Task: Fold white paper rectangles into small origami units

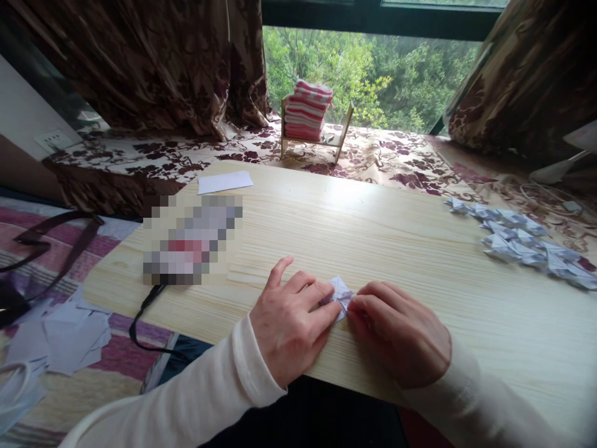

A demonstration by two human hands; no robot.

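A small piece of folded white paper [342, 295] lies near the front edge of the table, between my two hands. My left hand [291, 323] presses on its left side with fingertips, holding it against the tabletop, while one finger sticks up away from it. On the right, my right hand [394, 330] is closed, its thumb and fingers pinched at the paper's right corner. The fingertips hide part of the folds. Several folded paper pieces [517, 239] with pointed corners sit in rows at the table's right side.
A flat white paper strip [225, 182] lies at the table's [396, 230] back left. Nearer is a blurred-out object [191, 242] with a black strap [140, 317]. Loose paper sheets [65, 330] lie on the striped cover at left. A small rack [308, 118] with folded cloths stands on the windowsill.
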